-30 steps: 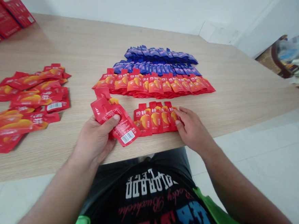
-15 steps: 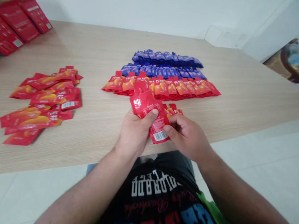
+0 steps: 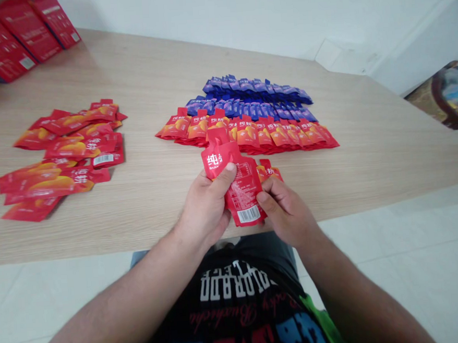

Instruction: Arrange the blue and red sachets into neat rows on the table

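My left hand (image 3: 207, 207) grips a small stack of red sachets (image 3: 235, 184) above the table's near edge, thumb pressed on the top one. My right hand (image 3: 284, 209) pinches the lower right edge of the same stack, near its white barcode label. Just behind the hands a few red sachets (image 3: 270, 169) lie in a short row on the table. Farther back run a long overlapping row of red sachets (image 3: 265, 132) and a double row of blue sachets (image 3: 251, 99).
A loose heap of red sachets (image 3: 61, 154) lies on the left of the wooden table (image 3: 148, 83). Red boxes (image 3: 11, 35) stand at the far left corner. A chair with clutter (image 3: 453, 95) is at the right, beyond the table.
My left hand has carried its sachets rightward to the middle. My right hand has left the short row on the table and taken hold of the stack's edge.
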The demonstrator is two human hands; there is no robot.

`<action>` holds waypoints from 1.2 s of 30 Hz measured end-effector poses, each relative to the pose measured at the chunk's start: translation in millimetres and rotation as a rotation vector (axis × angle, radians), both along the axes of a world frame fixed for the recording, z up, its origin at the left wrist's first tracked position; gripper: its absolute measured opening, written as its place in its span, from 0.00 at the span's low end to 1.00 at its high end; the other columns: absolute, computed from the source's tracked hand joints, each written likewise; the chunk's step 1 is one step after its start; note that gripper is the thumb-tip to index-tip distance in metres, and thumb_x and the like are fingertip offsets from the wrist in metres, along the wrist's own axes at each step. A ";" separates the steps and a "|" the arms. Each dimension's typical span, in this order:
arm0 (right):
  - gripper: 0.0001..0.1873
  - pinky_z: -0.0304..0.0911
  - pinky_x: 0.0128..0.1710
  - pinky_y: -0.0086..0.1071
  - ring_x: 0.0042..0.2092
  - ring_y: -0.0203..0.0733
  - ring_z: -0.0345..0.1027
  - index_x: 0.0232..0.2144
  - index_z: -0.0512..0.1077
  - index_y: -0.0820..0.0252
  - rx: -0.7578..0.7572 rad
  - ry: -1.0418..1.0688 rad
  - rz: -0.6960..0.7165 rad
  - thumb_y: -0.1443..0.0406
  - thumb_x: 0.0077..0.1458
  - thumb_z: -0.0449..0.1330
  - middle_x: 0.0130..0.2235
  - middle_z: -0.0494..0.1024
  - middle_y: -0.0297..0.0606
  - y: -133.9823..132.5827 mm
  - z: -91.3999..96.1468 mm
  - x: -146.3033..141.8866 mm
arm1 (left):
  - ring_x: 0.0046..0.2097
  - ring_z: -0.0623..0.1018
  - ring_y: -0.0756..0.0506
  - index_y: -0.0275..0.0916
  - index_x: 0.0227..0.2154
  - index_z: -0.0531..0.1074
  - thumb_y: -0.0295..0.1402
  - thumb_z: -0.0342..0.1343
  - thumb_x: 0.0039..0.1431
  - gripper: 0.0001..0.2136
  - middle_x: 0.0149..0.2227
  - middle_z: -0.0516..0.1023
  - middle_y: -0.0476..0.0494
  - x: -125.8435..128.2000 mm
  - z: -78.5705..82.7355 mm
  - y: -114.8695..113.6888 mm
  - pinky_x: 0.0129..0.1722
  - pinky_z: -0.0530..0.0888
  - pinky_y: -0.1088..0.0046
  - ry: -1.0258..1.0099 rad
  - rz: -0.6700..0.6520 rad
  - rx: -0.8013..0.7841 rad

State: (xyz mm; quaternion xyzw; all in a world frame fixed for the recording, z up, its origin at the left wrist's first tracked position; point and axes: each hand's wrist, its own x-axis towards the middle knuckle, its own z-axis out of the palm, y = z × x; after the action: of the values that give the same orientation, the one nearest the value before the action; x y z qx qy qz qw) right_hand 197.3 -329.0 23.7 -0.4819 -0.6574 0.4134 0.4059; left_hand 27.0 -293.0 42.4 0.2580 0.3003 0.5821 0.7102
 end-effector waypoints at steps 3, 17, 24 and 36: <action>0.19 0.66 0.33 0.35 0.33 0.42 0.69 0.38 0.67 0.53 0.099 -0.074 -0.066 0.49 0.79 0.55 0.34 0.74 0.34 -4.9 3.6 2.5 | 0.44 0.88 0.38 0.38 0.43 0.77 0.39 0.76 0.55 0.18 0.41 0.88 0.42 -4.5 6.2 -0.7 0.49 0.86 0.57 0.028 0.039 0.001; 0.10 0.71 0.47 0.47 0.49 0.57 0.75 0.36 0.72 0.55 0.462 -1.095 -0.372 0.60 0.71 0.56 0.46 0.81 0.47 -0.7 -8.3 161.4 | 0.41 0.88 0.39 0.40 0.40 0.83 0.36 0.77 0.52 0.14 0.36 0.87 0.42 -79.0 -7.9 1.8 0.45 0.88 0.63 0.333 0.325 -0.051; 0.19 0.68 0.64 0.54 0.62 0.59 0.72 0.49 0.79 0.57 0.417 -0.882 -0.306 0.50 0.74 0.58 0.59 0.79 0.52 2.1 -31.3 146.6 | 0.37 0.87 0.42 0.34 0.40 0.82 0.27 0.73 0.56 0.10 0.38 0.87 0.39 -76.8 -19.3 7.6 0.40 0.88 0.67 0.299 0.330 -0.120; 0.26 0.64 0.67 0.59 0.63 0.60 0.71 0.62 0.79 0.63 0.305 -0.891 -0.278 0.54 0.72 0.58 0.62 0.78 0.55 2.5 -29.2 131.9 | 0.35 0.85 0.45 0.36 0.40 0.80 0.26 0.72 0.56 0.10 0.37 0.87 0.44 -77.9 -15.8 3.6 0.40 0.89 0.68 0.289 0.306 -0.126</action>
State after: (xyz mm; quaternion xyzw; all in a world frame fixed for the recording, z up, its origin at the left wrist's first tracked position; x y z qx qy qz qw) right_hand 329.1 -326.5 -5.4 -0.6300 -0.7497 0.0079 0.2025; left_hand -50.9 -289.4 26.6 0.2452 0.4705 0.6202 0.5778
